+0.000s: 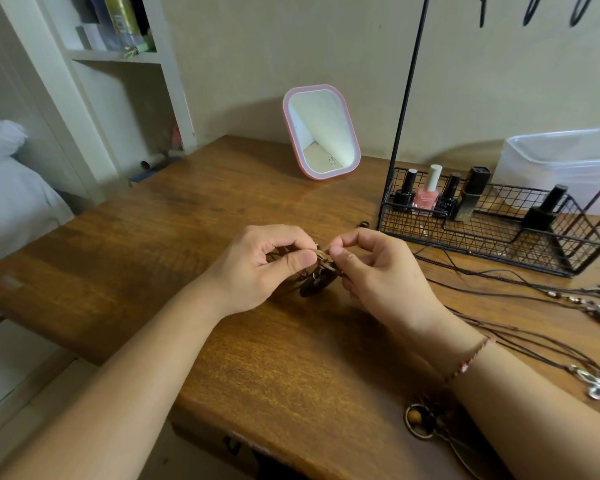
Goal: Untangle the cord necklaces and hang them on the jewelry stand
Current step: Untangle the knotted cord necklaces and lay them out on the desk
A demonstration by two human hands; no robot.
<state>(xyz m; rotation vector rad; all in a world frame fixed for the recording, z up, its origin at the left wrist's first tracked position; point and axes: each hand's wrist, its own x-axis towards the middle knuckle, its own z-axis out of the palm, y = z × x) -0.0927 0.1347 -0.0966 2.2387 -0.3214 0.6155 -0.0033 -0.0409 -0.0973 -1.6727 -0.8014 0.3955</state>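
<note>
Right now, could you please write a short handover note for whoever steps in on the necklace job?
Left hand and right hand: both pinch one tangled bundle of brown cord necklaces just above the wooden desk.
Other cord necklaces lie loose on the desk to the right.
The jewelry stand rises from its wire basket behind them; dark loops hang near its top, too cropped to identify.
Left: free the bundle, then hang every necklace.

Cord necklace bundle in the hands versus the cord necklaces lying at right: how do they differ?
The bundle is bunched up and pinched between the left hand and right hand; the cord necklaces at right lie stretched out, untouched. The bundle's pendant looks dark; theirs look silvery. Both are thin dark cord, not yet hung.
</note>
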